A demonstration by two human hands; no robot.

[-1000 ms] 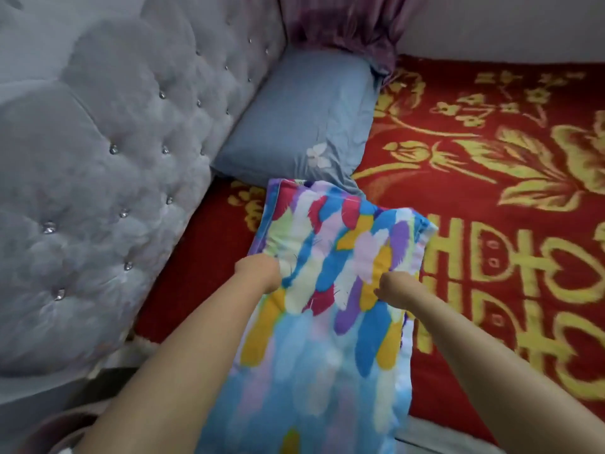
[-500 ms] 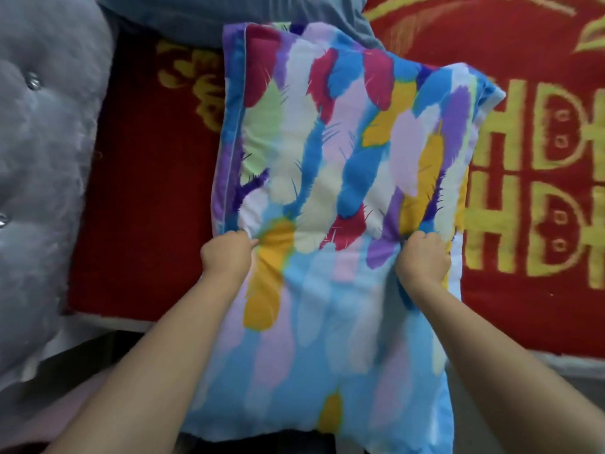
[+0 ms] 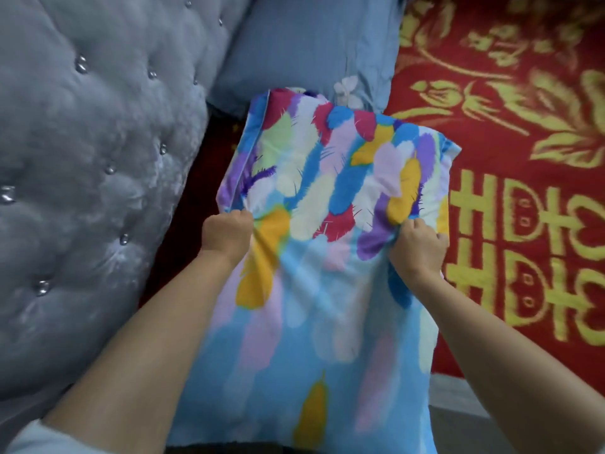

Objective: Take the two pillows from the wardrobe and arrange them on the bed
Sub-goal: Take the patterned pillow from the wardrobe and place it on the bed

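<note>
You had the feather pillow [image 3: 330,198] in both hands. Your left hand [image 3: 226,235] was shut tight on the cloth at its left edge, and your right hand [image 3: 419,249] was bunched up on the cloth at its right side. The pillow hung in front of you, with its far end over the red blanket [image 3: 523,132] on the bed. That far end lay across the near corner of the blue pillow [image 3: 311,50]; I could not tell if the two touched. The blue pillow sat up by the grey headboard [image 3: 91,158]. So I think one pillow was in its place and this was the second one, going down next to it. To do it well, you needed to push the pillow up toward the headboard, so its top edge lined up with the blue one. You needed to set it down side by side, not on top of the blue corner. You were holding loose cloth, so the soft part inside could slide and go lumpy. A flat pat after letting go would smooth it out.
</note>
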